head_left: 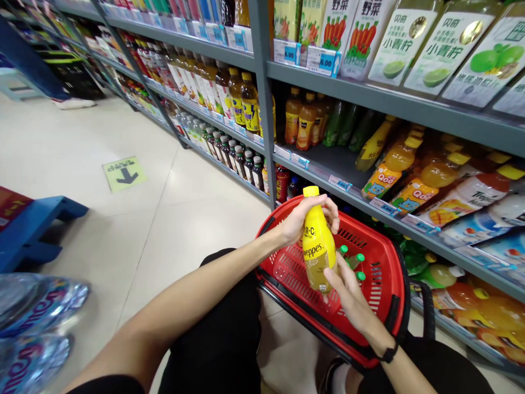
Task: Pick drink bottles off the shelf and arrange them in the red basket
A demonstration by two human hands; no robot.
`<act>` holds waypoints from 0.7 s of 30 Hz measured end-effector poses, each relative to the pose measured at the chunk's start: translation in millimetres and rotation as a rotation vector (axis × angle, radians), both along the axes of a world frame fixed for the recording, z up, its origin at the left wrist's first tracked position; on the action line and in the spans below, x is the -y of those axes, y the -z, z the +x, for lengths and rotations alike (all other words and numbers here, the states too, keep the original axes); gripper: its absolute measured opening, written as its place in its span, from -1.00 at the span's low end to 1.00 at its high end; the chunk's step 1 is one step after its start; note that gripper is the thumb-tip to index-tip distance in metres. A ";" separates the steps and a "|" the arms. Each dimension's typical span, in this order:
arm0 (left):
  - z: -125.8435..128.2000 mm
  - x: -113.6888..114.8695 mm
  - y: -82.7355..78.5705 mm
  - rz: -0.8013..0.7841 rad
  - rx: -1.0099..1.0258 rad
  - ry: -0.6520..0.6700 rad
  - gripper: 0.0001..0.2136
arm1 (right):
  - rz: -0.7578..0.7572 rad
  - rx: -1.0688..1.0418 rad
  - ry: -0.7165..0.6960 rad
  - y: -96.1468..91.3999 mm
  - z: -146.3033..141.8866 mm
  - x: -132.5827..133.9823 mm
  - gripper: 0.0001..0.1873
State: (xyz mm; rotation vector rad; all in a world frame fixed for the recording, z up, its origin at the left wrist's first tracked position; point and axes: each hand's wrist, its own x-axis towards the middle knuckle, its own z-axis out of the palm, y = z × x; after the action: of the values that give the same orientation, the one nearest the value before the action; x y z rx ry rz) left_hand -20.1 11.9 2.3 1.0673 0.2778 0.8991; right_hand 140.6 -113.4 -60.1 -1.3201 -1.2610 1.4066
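A yellow-capped drink bottle (316,241) with a yellow label is held between both my hands, slightly tilted, over the red shopping basket (283,265). My left hand (305,219) grips it round the neck and upper part, fingers curled behind. Lower down, my right hand (346,284) is closed on the bottle's side and base, with a black band on the wrist. Several green-capped bottles (360,258) lie in the basket, partly hidden by my right hand. The basket stands on the floor between my knees, against the shelf.
Grey shelves (394,106) of drinks run along the right and into the distance. Orange Qoo bottles (383,178) lean on the middle shelf. Packs of water bottles (33,306) and a blue pallet (45,224) stand at left. A yellow arrow sign (125,173) marks the floor. A person's leg (36,65) shows far left.
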 end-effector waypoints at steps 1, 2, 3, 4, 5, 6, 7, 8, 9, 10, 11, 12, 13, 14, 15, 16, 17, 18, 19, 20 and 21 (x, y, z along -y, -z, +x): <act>0.2 0.0 0.3 -0.004 0.005 -0.002 -0.56 | -0.002 -0.007 -0.001 0.4 -0.1 0.3 -0.38; 0.3 -0.1 0.8 -0.009 0.011 -0.004 -0.56 | -0.003 -0.013 -0.004 0.8 -0.1 0.6 -0.37; 0.5 -0.3 1.3 -0.011 0.016 -0.007 -0.56 | -0.004 -0.017 -0.008 1.2 0.1 1.0 -0.36; 0.7 -0.7 2.0 -0.013 0.020 -0.010 -0.57 | -0.006 -0.019 -0.011 1.5 0.6 1.3 -0.35; 0.9 -1.3 2.6 -0.015 0.023 -0.012 -0.57 | -0.008 -0.019 -0.013 1.8 1.2 1.5 -0.35; 1.0 -1.9 3.2 -0.017 0.025 -0.014 -0.58 | -0.008 -0.021 -0.011 2.0 1.8 1.6 -0.35; 1.2 -2.6 3.6 -0.021 0.026 -0.016 -0.58 | -0.006 -0.027 -0.007 1.9 2.4 1.5 -0.35; 1.4 -3.2 3.9 -0.027 0.028 -0.019 -0.58 | -0.005 -0.038 -0.006 1.7 2.7 1.3 -0.35; 1.6 -3.7 3.9 -0.037 0.030 -0.023 -0.57 | -0.003 -0.054 -0.007 1.1 2.8 1.0 -0.36; 1.7 -4.0 3.6 -0.049 0.034 -0.028 -0.57 | -0.002 -0.076 -0.016 0.2 2.5 0.8 -0.36; 1.9 -4.0 3.2 -0.063 0.037 -0.034 -0.56 | -0.002 -0.103 -0.026 -1.1 1.8 0.5 -0.37; 2.0 -3.9 2.7 -0.077 0.039 -0.039 -0.56 | -0.004 -0.131 -0.039 -2.6 0.8 0.3 -0.37; 2.1 -3.7 2.1 -0.092 0.040 -0.044 -0.56 | -0.007 -0.160 -0.050 -4.2 -0.3 0.2 -0.37; 2.2 -3.5 1.7 -0.109 0.040 -0.049 -0.56 | -0.011 -0.185 -0.058 -5.9 -1.4 0.2 -0.38; 2.4 -3.4 1.6 -0.125 0.041 -0.054 -0.56 | -0.014 -0.204 -0.063 -7.3 -2.3 0.2 -0.39; 2.6 -3.6 1.9 -0.141 0.044 -0.058 -0.56 | -0.019 -0.217 -0.066 -8.5 -2.8 0.1 -0.39; 2.9 -4.3 2.5 -0.154 0.051 -0.062 -0.57 | -0.027 -0.228 -0.067 -9.3 -2.9 0.1 -0.40; 3.1 -5.4 3.4 -0.165 0.064 -0.066 -0.58 | -0.040 -0.239 -0.069 -9.9 -2.7 -0.1 -0.41; 3.1 -7.1 4.5 -0.177 0.079 -0.071 -0.58 | -0.051 -0.258 -0.072 -10.2 -2.2 -0.4 -0.41; 3.1 -9.1 5.7 -0.192 0.095 -0.080 -0.59 | -0.059 -0.288 -0.086 -10.4 -1.6 -0.8 -0.40; 2.7 -11.6 6.9 -0.210 0.110 -0.093 -0.60 | -0.059 -0.329 -0.107 -10.7 -1.1 -1.2 -0.40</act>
State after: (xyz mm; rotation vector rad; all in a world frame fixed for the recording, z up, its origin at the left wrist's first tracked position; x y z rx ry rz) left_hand -17.3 23.5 -4.6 0.8132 0.3249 0.9859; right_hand 139.5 -112.2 -49.4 -1.0177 -1.0879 1.6691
